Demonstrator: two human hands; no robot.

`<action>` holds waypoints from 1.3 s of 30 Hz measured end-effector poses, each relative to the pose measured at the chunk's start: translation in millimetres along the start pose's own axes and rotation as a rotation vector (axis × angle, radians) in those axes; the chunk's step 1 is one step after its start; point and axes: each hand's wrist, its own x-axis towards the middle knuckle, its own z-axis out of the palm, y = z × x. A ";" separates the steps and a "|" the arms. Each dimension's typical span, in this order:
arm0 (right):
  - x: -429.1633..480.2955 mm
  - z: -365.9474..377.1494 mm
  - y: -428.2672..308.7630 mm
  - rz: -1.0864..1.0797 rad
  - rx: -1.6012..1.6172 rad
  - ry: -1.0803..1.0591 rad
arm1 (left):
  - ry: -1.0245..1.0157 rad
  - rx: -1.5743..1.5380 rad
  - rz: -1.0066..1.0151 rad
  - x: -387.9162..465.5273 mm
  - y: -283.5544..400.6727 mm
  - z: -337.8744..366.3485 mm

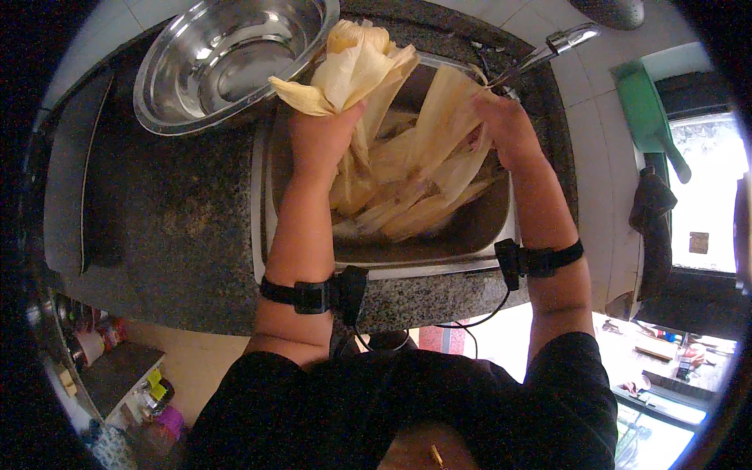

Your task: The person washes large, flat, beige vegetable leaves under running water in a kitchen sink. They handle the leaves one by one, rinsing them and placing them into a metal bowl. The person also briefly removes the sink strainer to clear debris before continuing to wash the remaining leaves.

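Note:
My left hand [325,138] grips a bunch of pale dried corn husks [358,67], their cupped ends sticking up beyond the fist. On the right, my right hand [502,129] holds one broad husk [449,108] by its edge, close to the faucet. Below both hands, a heap of loose corn husks [405,202] fills much of the sink basin [470,235]. Some husks hang down from my left fist into that heap. The fingertips of both hands are partly hidden by the husks.
A large stainless steel bowl [252,64] stands at the back left, its rim near the left-hand husks. The chrome faucet [543,53] rises behind the sink's right corner. Dark granite countertop [170,235] stretches to the left. A thin black cable [496,308] hangs from the right forearm strap.

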 end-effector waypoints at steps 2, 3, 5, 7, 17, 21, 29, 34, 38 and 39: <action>-4.8 -0.8 -7.4 0.069 0.046 0.049 | -0.008 -0.041 -0.040 -2.0 3.6 -0.3; -6.8 -1.2 -9.1 0.102 0.068 0.071 | -0.002 -0.057 -0.035 -2.8 6.6 -0.2; -12.3 -3.1 -8.8 0.036 0.176 0.065 | 0.011 -0.090 -0.025 -4.4 13.4 0.2; -17.3 -1.8 -12.9 0.024 0.104 0.078 | 0.013 -0.083 -0.064 -6.1 17.4 0.7; -3.4 4.9 -3.2 -0.067 -0.264 0.117 | 0.020 -0.104 0.058 -6.0 12.3 0.5; 6.6 -1.0 12.0 -0.196 -0.439 0.181 | -0.005 -0.123 0.037 -5.1 12.5 1.5; 12.7 -1.8 -7.9 -0.240 -0.983 0.412 | 0.001 -0.051 0.020 -4.9 13.4 -0.1; 20.0 -15.1 3.6 -0.148 -0.515 0.323 | 0.008 -0.099 0.000 -6.0 10.9 0.1; 21.5 -19.1 9.8 -0.058 0.026 0.198 | 0.016 -0.092 -0.057 -5.4 9.9 1.6; 21.4 -18.6 8.0 -0.028 0.069 0.180 | 0.014 -0.089 -0.045 -4.7 8.9 1.6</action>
